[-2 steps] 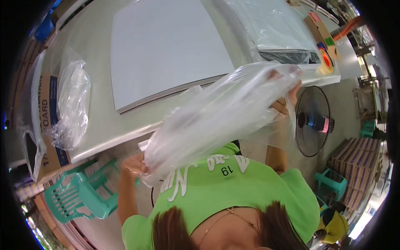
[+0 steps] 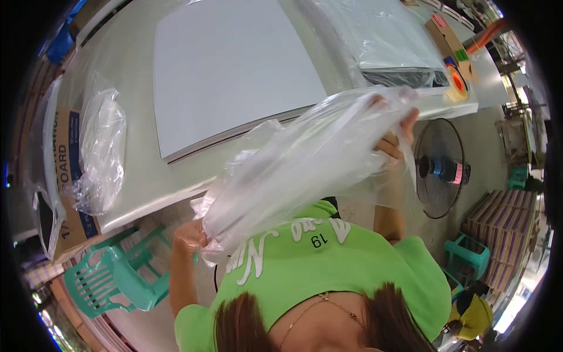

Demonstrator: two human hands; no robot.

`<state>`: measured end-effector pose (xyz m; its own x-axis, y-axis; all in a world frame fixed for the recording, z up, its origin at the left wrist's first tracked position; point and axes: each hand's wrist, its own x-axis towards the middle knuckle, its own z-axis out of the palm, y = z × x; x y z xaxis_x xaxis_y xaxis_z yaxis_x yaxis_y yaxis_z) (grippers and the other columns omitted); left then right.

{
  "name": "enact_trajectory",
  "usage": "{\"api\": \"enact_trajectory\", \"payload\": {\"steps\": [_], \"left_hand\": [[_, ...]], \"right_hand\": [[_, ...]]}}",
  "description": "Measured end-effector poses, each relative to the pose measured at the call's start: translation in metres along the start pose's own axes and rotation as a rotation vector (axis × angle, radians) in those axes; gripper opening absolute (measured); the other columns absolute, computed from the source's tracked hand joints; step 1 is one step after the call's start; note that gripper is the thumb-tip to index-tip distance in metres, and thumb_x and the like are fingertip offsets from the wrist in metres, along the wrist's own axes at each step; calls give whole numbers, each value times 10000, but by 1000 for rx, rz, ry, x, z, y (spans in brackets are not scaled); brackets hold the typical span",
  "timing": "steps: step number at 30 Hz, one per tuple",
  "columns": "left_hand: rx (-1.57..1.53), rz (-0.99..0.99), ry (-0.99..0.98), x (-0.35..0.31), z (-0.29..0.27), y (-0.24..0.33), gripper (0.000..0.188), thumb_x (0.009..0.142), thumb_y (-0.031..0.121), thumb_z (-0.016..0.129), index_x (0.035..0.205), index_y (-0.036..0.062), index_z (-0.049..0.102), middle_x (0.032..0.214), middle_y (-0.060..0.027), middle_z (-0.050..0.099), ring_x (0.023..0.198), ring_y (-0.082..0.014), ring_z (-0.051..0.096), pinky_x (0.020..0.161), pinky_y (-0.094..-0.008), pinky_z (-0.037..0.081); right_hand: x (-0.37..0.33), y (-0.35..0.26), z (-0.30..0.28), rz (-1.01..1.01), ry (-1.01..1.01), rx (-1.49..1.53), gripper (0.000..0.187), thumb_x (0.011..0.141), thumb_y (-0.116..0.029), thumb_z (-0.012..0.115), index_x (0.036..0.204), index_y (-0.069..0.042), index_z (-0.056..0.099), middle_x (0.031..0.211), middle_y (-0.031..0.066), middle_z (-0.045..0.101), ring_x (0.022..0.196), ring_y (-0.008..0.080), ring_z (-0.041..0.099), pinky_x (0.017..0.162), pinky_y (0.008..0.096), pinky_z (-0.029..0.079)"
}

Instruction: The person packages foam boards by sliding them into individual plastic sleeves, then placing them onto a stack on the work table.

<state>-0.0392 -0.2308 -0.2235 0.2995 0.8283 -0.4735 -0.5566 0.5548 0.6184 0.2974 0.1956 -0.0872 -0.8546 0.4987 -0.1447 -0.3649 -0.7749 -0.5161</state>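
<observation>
A clear plastic bag [image 2: 299,161] is stretched slantwise between my hands, over the table's near edge and in front of my body. Its lower left end is gathered in my left hand [image 2: 190,234], whose fingers close round it. At the upper right, my right hand [image 2: 394,132] grips the other end, partly seen through the film. Just beyond the bag, a stack of large pale grey sheets [image 2: 231,70] lies flat on the table [image 2: 138,196].
Crumpled clear plastic [image 2: 105,149] and a cardboard box [image 2: 70,176] are at the left. Plastic-wrapped sheets [image 2: 393,41], a tape roll [image 2: 457,85] and a narrow carton [image 2: 448,41] lie at the far right. A fan [image 2: 440,167] stands right; a green chair [image 2: 117,273] stands left.
The bag and my right hand have shifted slightly left. My grip at both ends stays the same.
</observation>
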Motion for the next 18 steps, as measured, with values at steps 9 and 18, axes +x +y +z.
{"api": "enact_trajectory", "payload": {"steps": [9,18], "left_hand": [[-662,1026,-561,-32,18,67,634,771,253,660,1345,107,434,1210,-99,578,1034,-265,590,919,-475,472],[-64,847,591,-96,5,101,646,736,100,632,1337,45,401,1191,-128,545,1043,-243,557,911,-402,457]], "right_hand": [[-15,26,7,307,-20,-111,917,725,-542,711,1356,31,373,918,40,628,661,64,566,594,179,472],[-36,19,-17,691,-347,-627,616,620,-138,853,1141,40,576,984,71,643,821,86,611,674,194,485]]}}
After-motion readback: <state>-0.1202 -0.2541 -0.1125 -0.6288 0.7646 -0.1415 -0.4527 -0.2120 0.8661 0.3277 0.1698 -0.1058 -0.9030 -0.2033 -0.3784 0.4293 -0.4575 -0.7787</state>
